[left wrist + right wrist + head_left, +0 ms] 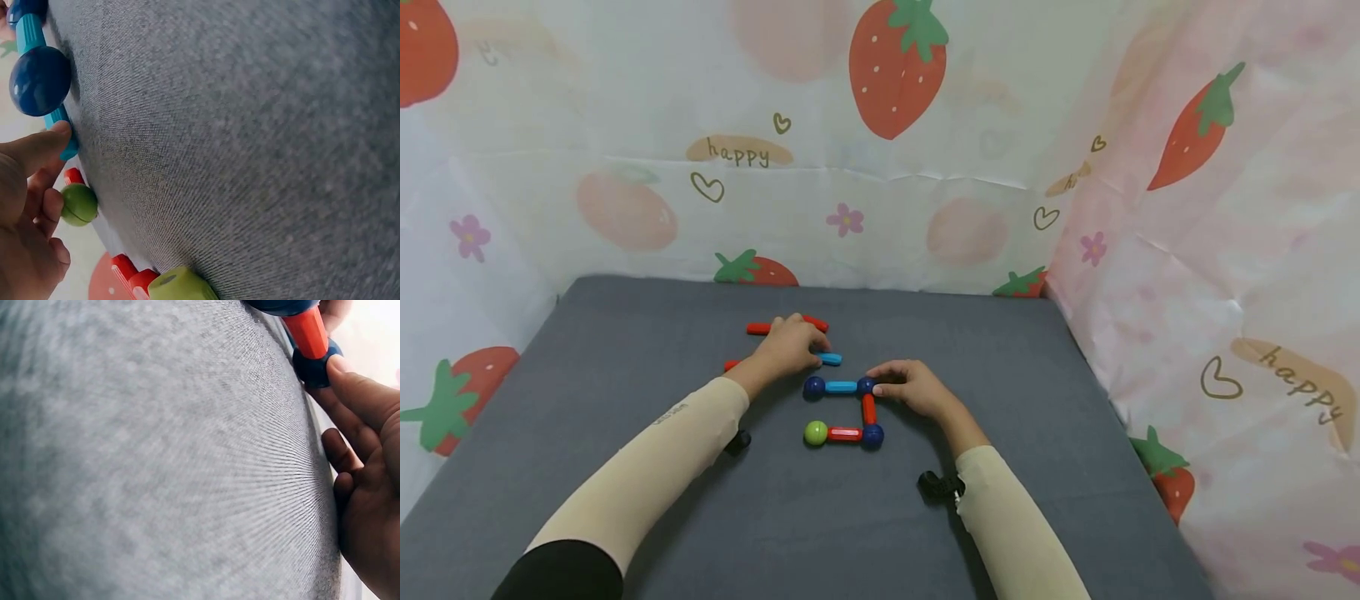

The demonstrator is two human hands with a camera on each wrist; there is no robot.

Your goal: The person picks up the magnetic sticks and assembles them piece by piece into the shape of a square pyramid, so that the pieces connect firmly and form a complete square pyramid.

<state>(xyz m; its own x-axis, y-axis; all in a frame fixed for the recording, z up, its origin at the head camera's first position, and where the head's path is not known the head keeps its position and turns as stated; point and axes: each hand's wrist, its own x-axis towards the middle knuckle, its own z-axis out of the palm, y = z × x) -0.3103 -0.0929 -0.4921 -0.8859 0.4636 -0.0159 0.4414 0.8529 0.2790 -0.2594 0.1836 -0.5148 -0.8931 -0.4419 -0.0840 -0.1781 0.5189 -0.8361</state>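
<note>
Several balls and rods are joined in a bracket shape on the cloth. A light blue rod [841, 387] links a dark blue ball [814, 387] to the corner ball [866, 386]. From there a red rod [868, 409] leads to the near blue ball [872, 436], and another red rod [845, 434] ends at a green ball [816, 432]. My right hand [917, 387] pinches the corner ball between thumb and finger. Just beyond the shape, my left hand [786, 346] pinches a loose light blue rod [70, 150] by thumb and fingertips. That hand partly hides the red rods near it.
Loose red rods [759, 329] lie around the left hand. In the left wrist view a second green ball [79, 204] and a yellow-green piece [181, 285] sit near red rods. Grey cloth [1000, 358] covers the table; a strawberry-print curtain [925, 208] hangs behind.
</note>
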